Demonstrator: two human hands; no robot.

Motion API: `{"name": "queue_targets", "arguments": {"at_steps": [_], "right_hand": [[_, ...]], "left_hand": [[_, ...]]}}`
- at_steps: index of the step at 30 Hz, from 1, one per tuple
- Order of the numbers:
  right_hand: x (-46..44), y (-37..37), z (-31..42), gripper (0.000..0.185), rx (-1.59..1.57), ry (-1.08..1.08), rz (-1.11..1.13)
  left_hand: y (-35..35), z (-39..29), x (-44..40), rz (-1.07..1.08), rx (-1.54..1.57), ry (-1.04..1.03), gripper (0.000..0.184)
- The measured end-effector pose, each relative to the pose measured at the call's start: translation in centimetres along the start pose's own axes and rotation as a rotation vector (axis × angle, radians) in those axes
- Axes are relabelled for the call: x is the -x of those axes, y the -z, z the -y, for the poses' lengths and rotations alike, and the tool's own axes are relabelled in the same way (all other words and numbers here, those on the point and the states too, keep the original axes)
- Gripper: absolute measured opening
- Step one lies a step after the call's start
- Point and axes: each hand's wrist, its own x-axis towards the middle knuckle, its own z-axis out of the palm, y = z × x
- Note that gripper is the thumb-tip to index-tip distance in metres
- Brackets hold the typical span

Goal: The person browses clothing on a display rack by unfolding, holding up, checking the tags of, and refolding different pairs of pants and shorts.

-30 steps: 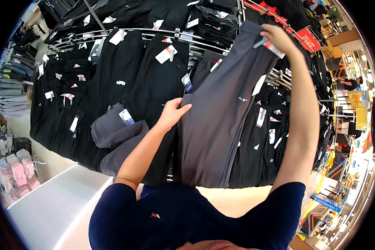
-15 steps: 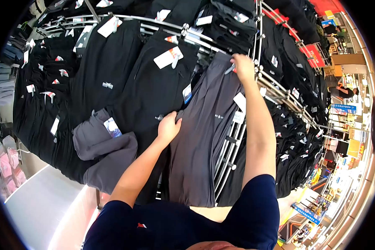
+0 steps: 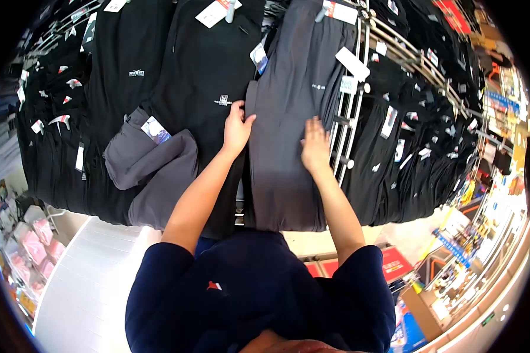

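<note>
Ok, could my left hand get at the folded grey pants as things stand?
Probably yes: the folded grey pants lie uncovered over black pants beside your left forearm, though your left hand is at the edge of the long grey pants.

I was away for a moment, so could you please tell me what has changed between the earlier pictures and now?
The right hand let go of the grey trousers near the top and moved down to the leg, where it is open. The trousers, slanted with their top to the right before, now hang straighter. The left hand stayed at their left edge; the folded grey pair did not visibly move.
</note>
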Motion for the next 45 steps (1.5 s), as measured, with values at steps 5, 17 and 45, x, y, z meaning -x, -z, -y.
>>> {"name": "queue_targets", "arguments": {"at_steps": [5,17,45], "right_hand": [[1.4,-0.7,1.0,0.063,0.157,-0.166,-0.092],[16.4,-4.3,1.0,0.048,0.308,-0.083,-0.119],[32.9,-16.2,1.0,0.031,-0.844,-0.409,-0.826]], "left_hand": [[0.1,-1.4,0.7,-0.077,-0.096,-0.026,0.047],[-0.3,1.2,16.7,0.582,-1.017,-0.445,0.064],[5.0,-0.8,28.3,0.415,0.001,-0.081,0.027]]}}
